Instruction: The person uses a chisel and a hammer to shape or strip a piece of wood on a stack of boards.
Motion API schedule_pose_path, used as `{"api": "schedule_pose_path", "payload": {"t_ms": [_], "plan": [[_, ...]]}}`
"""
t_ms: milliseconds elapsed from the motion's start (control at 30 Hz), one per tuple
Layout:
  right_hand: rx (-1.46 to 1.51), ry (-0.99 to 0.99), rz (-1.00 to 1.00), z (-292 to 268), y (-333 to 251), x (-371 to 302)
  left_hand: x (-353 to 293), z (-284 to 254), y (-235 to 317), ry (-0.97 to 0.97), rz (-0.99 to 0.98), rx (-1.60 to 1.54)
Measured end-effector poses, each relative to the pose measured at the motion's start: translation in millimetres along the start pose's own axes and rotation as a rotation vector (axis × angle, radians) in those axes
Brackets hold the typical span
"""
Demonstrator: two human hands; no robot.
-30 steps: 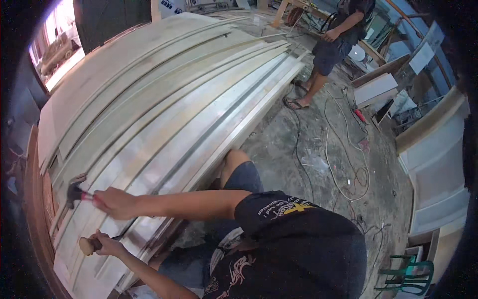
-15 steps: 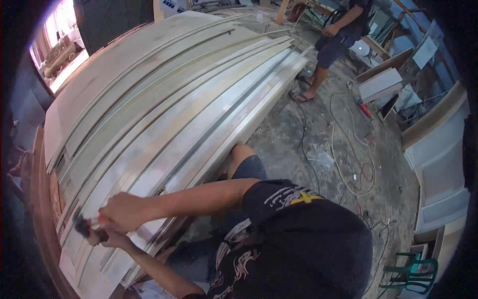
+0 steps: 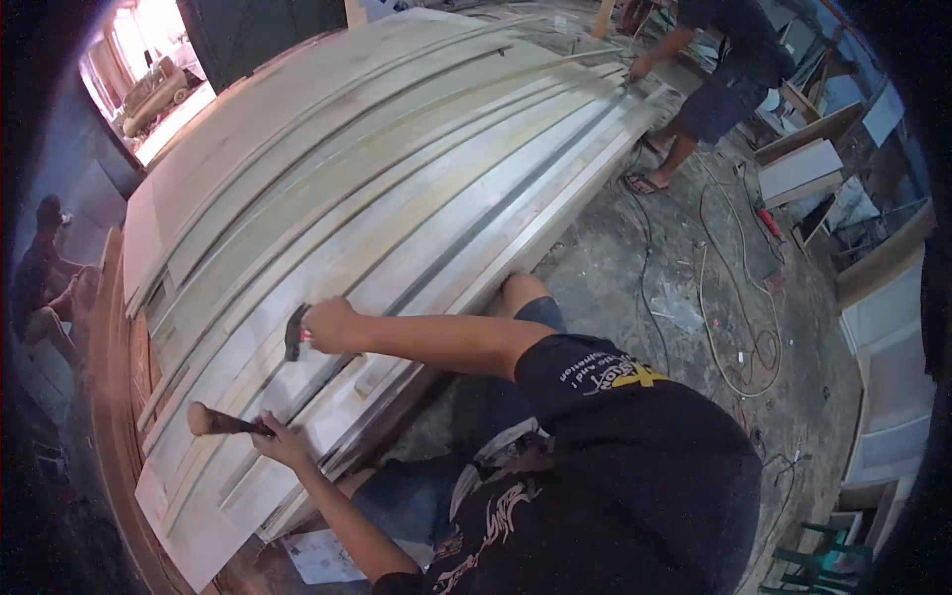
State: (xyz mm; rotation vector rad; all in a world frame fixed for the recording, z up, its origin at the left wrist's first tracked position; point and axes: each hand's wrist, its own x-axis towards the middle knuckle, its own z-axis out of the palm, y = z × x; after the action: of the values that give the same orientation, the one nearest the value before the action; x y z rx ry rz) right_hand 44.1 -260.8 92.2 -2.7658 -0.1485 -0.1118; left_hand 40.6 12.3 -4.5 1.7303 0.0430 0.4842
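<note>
My right hand (image 3: 332, 325) is closed around a hammer (image 3: 295, 332) with a dark head and a bit of red by the fingers. It is held over the pale boards (image 3: 436, 213). Nearer to me, my left hand (image 3: 281, 442) grips a tool with a rounded wooden end (image 3: 206, 420) and a dark, narrowing shaft; its exact kind is unclear. That wooden end points left, away from my fingers. Long thin strips (image 3: 387, 260) lie lengthwise across the boards beneath both hands.
A co-worker (image 3: 719, 89) stands at the far right, one hand at the strips' far end. Another person (image 3: 52, 283) sits at the left beside a brown wooden edge (image 3: 109, 377). Cables (image 3: 706, 288) snake over the floor, and a green plastic chair (image 3: 818, 560) stands lower right.
My hands have separated: the hammer moved up and right, while the left hand now shows its wooden-ended tool. The co-worker has bent toward the boards. The view has shifted, bringing the seated person in.
</note>
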Motion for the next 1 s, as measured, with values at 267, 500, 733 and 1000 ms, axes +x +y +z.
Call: {"api": "schedule_pose_path", "payload": {"t_ms": [267, 500, 733, 1000], "plan": [[0.981, 0.407, -0.267, -1, -142, 7, -9, 7, 10, -0.09, 0.207, -0.076], [1.049, 0.091, -0.661, 27, -193, 36, -18, -21, 13, -0.078, 0.189, 0.18], [1.454, -0.091, -0.36, 54, -230, 46, 11, -56, -50, -0.394, 0.27, 0.572], [1.353, 0.24, -0.198, 40, -237, 34, -11, -31, 9, -0.282, 0.333, 0.405]]}}
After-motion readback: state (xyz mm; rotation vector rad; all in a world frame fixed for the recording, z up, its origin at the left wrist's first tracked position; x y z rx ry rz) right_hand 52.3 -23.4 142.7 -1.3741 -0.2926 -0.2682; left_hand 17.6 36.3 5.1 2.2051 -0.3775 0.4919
